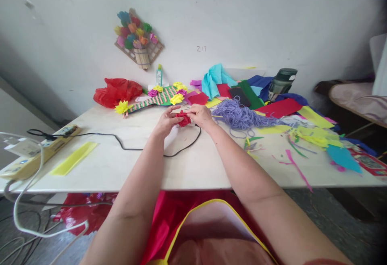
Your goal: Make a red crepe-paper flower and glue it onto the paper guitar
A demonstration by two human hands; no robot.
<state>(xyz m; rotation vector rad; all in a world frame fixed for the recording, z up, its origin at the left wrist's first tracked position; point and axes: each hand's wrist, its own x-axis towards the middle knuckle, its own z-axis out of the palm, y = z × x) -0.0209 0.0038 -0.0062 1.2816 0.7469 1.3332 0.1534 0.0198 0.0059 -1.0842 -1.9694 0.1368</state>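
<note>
A small crumpled red paper flower (183,119) is between my two hands, above the middle of the table. My left hand (167,121) pinches it from the left, fingers closed on its edge. From the other side, my right hand (200,116) has thumb and fingertips pressed together at its right edge. Just behind them lies a striped green and pink paper piece (157,100) trimmed with yellow and purple paper flowers. A black cable (145,149) crosses the table under my hands and ends near my right hand.
Purple yarn (238,114), coloured paper sheets and scraps cover the right side. A red plastic bag (116,92) and a glue tube (159,75) stand at the back. A power strip (39,152) and a yellow strip (74,158) lie left. A dark bottle (282,81) leans at the back right.
</note>
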